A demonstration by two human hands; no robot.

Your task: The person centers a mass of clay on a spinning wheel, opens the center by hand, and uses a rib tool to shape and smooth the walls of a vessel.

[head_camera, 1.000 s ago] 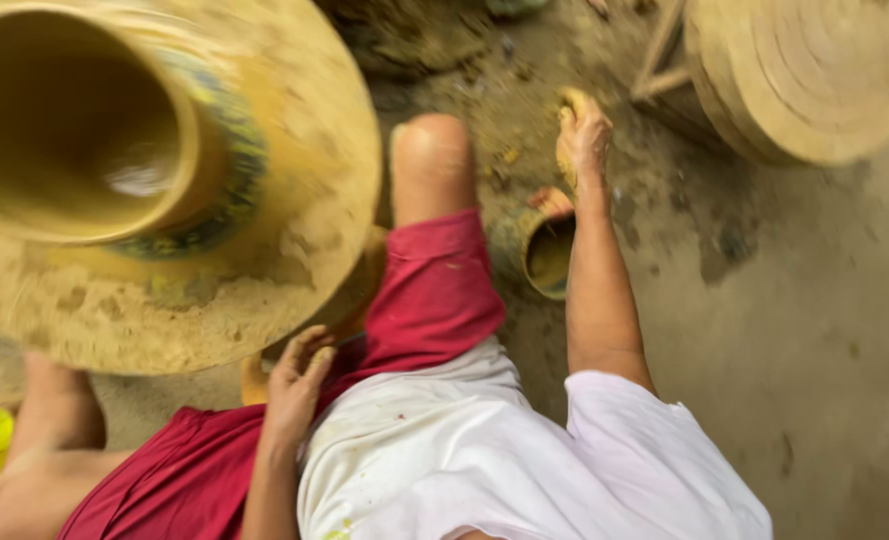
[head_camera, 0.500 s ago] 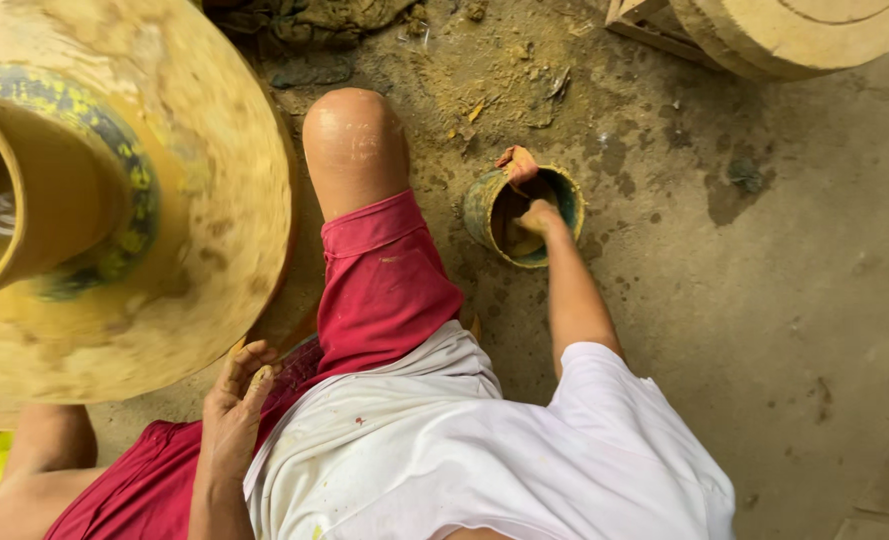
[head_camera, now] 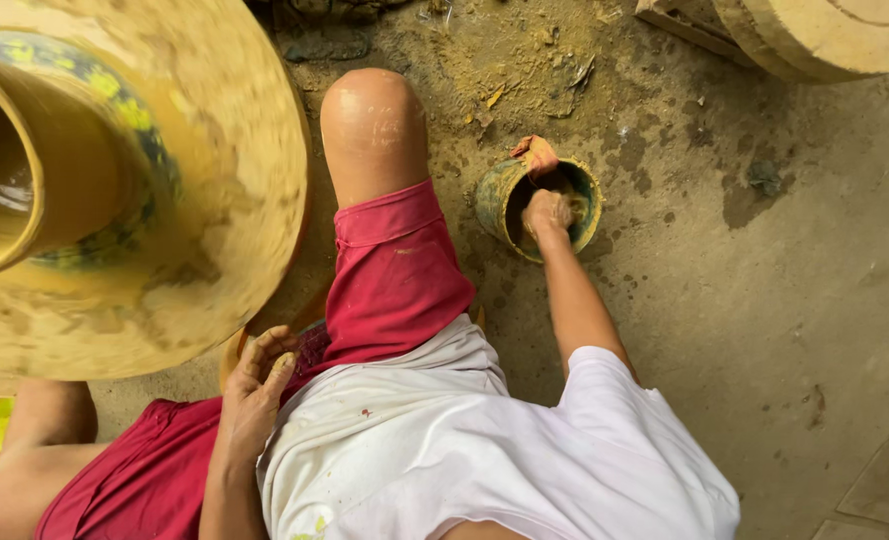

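Here, from the largest thing down:

Floor point(head_camera: 814, 300): bare, stained concrete with crumbs of clay near the top; the widest open room lies right of the pot, out to the frame edge.

Wheel point(head_camera: 214, 250): a broad, clay-smeared disc at the left, blurred; its rim overhangs the floor just beside the knee point(head_camera: 372, 125).

Vase point(head_camera: 24, 190): stands on the wheel with its mouth open toward the camera, only partly in frame at the left edge.

Discs point(head_camera: 824, 35): round wooden boards stacked at the top right corner, well apart from the pot.

Pot point(head_camera: 499, 205): a small round tin on the floor right of the knee, upright, long axis vertical, mouth pointing up; free floor all round its rim.

Rag point(head_camera: 536, 152): a reddish scrap draped on the pot's far rim.

Right hand point(head_camera: 547, 212): reached down into the pot's mouth, fingers curled together; what they close on is hidden.

Left hand point(head_camera: 256, 375): resting on the red shorts point(head_camera: 394, 280) below the wheel's rim, fingers loosely spread, holding nothing.
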